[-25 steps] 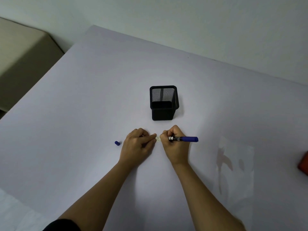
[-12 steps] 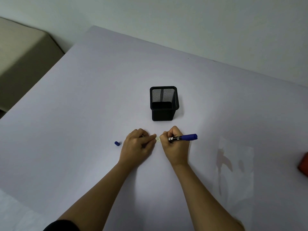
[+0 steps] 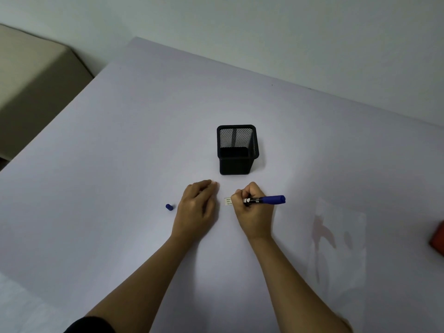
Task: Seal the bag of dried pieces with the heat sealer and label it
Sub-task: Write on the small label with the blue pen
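Table [image 3: 120, 164] broad, pale. Bag [image 3: 338, 239] flat, right of right hand [image 3: 254, 212], untouched. Right hand fisted on pen [image 3: 266, 200], tip at label [image 3: 227, 201]. Left hand [image 3: 198, 205] loosely curled, empty, just beside the label: better pin it while writing. Cap [image 3: 169, 207] left of left hand.

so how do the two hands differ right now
The right hand is closed around the blue marker, its tip at the small label; the left hand holds nothing. The left hand lies loosely curled on the table, clear of the label, while the right hand partly covers it. Both rest on the table in front of the black mesh holder.
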Demonstrator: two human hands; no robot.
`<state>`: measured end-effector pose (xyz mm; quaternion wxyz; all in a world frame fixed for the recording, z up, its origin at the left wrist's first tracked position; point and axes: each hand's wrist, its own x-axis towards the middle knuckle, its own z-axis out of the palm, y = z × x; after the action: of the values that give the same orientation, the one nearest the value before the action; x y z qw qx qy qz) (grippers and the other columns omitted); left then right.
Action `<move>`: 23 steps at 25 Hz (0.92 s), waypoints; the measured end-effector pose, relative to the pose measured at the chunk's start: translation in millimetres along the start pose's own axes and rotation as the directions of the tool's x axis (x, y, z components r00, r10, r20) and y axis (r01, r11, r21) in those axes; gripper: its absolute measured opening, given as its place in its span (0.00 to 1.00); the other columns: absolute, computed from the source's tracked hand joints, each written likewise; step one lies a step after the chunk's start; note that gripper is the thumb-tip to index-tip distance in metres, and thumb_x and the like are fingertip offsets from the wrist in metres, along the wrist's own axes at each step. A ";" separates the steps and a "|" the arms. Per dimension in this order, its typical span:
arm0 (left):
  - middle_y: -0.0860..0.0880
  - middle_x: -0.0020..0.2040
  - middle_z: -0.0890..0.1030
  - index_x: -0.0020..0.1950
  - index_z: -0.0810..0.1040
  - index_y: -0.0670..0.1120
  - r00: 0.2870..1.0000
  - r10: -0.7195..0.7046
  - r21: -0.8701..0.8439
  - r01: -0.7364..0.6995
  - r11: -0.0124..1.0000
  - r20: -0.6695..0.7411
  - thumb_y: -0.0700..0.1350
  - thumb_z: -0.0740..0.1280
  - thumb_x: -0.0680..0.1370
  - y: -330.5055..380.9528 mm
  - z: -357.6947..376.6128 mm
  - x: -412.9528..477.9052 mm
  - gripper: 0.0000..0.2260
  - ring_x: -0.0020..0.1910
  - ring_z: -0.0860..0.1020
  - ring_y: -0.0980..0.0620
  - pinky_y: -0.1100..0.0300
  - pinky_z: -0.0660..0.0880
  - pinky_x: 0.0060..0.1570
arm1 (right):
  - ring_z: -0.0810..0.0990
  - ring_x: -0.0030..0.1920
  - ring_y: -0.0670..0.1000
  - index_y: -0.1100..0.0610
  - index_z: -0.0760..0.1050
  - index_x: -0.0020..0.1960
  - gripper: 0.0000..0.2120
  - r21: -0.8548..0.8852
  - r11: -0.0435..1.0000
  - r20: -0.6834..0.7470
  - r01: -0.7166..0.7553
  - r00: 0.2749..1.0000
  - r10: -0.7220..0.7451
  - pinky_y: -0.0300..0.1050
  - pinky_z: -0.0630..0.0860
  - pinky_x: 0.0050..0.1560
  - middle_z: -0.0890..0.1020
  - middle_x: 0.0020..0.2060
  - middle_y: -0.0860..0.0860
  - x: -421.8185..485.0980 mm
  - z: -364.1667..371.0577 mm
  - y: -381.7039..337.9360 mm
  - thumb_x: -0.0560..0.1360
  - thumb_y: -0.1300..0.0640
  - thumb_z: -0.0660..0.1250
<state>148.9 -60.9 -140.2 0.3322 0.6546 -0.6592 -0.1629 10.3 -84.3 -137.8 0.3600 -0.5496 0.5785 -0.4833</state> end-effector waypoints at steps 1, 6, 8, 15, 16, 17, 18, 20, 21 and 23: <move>0.43 0.56 0.80 0.59 0.79 0.39 1.000 0.007 0.024 -0.007 1.000 0.004 0.45 0.57 0.77 -0.7 1.2 0.3 0.18 0.55 0.76 0.48 0.62 0.71 0.56 | 0.70 0.30 0.50 0.60 0.66 0.32 0.11 0.001 1.000 -0.001 0.000 1.000 0.000 0.40 0.70 0.29 0.69 0.24 0.46 0.0 0.1 0.0 0.70 0.60 0.65; 0.43 0.58 0.81 0.57 0.80 0.39 1.000 0.026 0.061 -0.027 0.998 0.004 0.44 0.58 0.76 -3.6 3.2 1.1 0.17 0.56 0.74 0.51 0.62 0.70 0.57 | 0.71 0.30 0.48 0.57 0.64 0.32 0.12 0.007 1.000 0.000 0.014 1.000 -0.014 0.35 0.69 0.29 0.69 0.24 0.44 -0.7 0.0 0.0 0.70 0.60 0.65; 0.43 0.57 0.81 0.57 0.80 0.39 1.000 0.025 0.059 -0.025 0.998 0.009 0.44 0.58 0.76 -3.8 2.8 1.4 0.17 0.55 0.75 0.49 0.61 0.71 0.56 | 0.71 0.29 0.47 0.58 0.65 0.32 0.11 0.005 1.000 0.002 0.017 1.000 -0.017 0.35 0.69 0.29 0.69 0.24 0.45 -0.5 0.1 0.0 0.70 0.61 0.65; 0.44 0.60 0.80 0.62 0.78 0.41 0.999 0.020 0.060 -0.021 0.998 0.030 0.44 0.59 0.77 -4.4 3.1 2.0 0.17 0.56 0.76 0.48 0.63 0.70 0.58 | 0.71 0.30 0.49 0.62 0.65 0.32 0.12 -0.007 0.999 0.005 0.040 0.999 -0.040 0.36 0.68 0.28 0.70 0.24 0.48 0.0 0.9 1.3 0.71 0.62 0.65; 0.43 0.61 0.79 0.64 0.76 0.40 0.999 0.033 0.080 -0.036 0.996 0.040 0.44 0.59 0.78 -4.3 3.3 1.7 0.17 0.58 0.76 0.47 0.63 0.69 0.60 | 0.70 0.30 0.52 0.62 0.66 0.32 0.12 -0.008 0.999 0.004 0.044 0.999 -0.044 0.37 0.69 0.28 0.70 0.24 0.51 -0.2 0.8 1.2 0.71 0.62 0.65; 0.42 0.63 0.78 0.65 0.74 0.40 0.998 0.039 0.107 -0.044 0.993 0.051 0.45 0.58 0.78 -3.9 3.7 1.2 0.18 0.61 0.75 0.46 0.62 0.67 0.63 | 0.70 0.30 0.53 0.63 0.66 0.32 0.12 -0.012 0.999 0.000 0.044 0.999 -0.044 0.39 0.69 0.28 0.70 0.24 0.52 -0.1 0.8 1.3 0.71 0.62 0.65; 0.42 0.65 0.76 0.67 0.72 0.40 0.998 0.029 0.135 -0.037 0.990 0.060 0.46 0.56 0.79 -3.1 4.1 0.8 0.19 0.64 0.73 0.45 0.61 0.65 0.67 | 0.70 0.30 0.53 0.63 0.66 0.32 0.12 -0.016 0.999 -0.004 0.043 0.999 -0.043 0.39 0.69 0.28 0.70 0.25 0.52 0.0 0.6 1.3 0.71 0.62 0.65; 0.41 0.67 0.74 0.68 0.71 0.40 0.997 -0.005 0.180 -0.009 0.984 0.073 0.48 0.54 0.80 -1.3 5.6 0.5 0.21 0.68 0.70 0.45 0.58 0.60 0.69 | 0.69 0.30 0.53 0.63 0.66 0.32 0.12 -0.021 0.999 -0.007 0.041 0.999 -0.041 0.36 0.67 0.28 0.70 0.25 0.52 0.1 0.5 1.7 0.70 0.62 0.65; 0.41 0.67 0.74 0.68 0.71 0.39 0.997 -0.010 0.195 -0.005 0.981 0.077 0.48 0.54 0.80 -1.1 6.2 0.4 0.21 0.69 0.69 0.45 0.57 0.60 0.70 | 0.69 0.30 0.54 0.64 0.66 0.32 0.12 -0.023 0.999 -0.010 0.042 0.999 -0.042 0.35 0.67 0.28 0.70 0.25 0.52 0.0 0.7 2.0 0.70 0.62 0.65; 0.41 0.66 0.75 0.66 0.73 0.39 0.996 -0.008 0.220 -0.011 0.975 0.087 0.48 0.55 0.80 -2.4 7.9 0.0 0.20 0.69 0.70 0.45 0.56 0.60 0.70 | 0.70 0.32 0.56 0.63 0.66 0.32 0.12 -0.031 0.998 -0.012 0.047 0.999 -0.048 0.36 0.67 0.28 0.70 0.25 0.52 -0.1 0.6 2.5 0.71 0.62 0.65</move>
<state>145.5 -62.8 -147.5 0.2284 0.6792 -0.6876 -0.1169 10.1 -84.5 -140.4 0.3362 -0.5655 0.5749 -0.4865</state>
